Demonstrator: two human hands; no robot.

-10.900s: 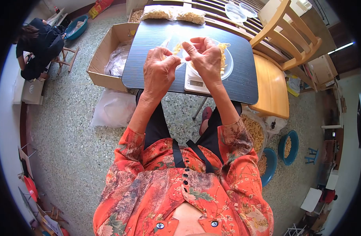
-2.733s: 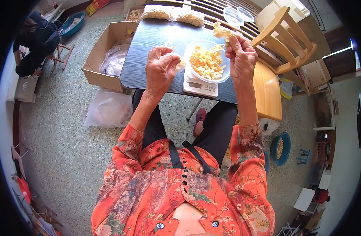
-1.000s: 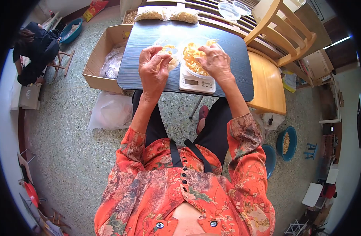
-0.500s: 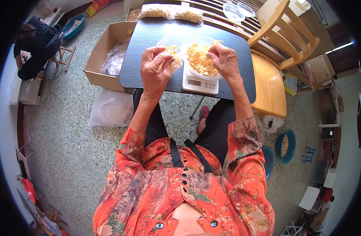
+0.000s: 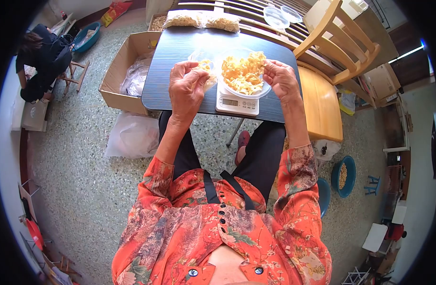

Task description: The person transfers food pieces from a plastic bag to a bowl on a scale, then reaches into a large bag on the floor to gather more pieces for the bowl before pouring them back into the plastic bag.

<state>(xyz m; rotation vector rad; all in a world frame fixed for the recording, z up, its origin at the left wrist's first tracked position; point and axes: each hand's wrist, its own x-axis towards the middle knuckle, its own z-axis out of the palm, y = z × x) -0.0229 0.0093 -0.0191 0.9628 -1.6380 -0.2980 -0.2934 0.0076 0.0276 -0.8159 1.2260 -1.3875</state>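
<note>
My left hand is closed on a clear plastic bag that has some dried pale-yellow pieces inside. My right hand pinches at the right side of a clear bowl, its fingertips against a clump of the curled, dried yellow pieces heaped there. Part of what those fingertips grip is hidden. Beneath the bowl is a white digital kitchen scale, with its display and buttons facing me. Bowl, scale and bag are at the near side of a dark table.
Two filled bags lie along the table's far edge. A cardboard box holding plastic stands left, a wooden chair right. Blue basins are on the floor at right. Another person sits far left.
My right hand has shifted outward to the bowl's right side, and the yellow pieces look higher in the bowl. My left hand still holds the bag. The whole view has shifted slightly.
</note>
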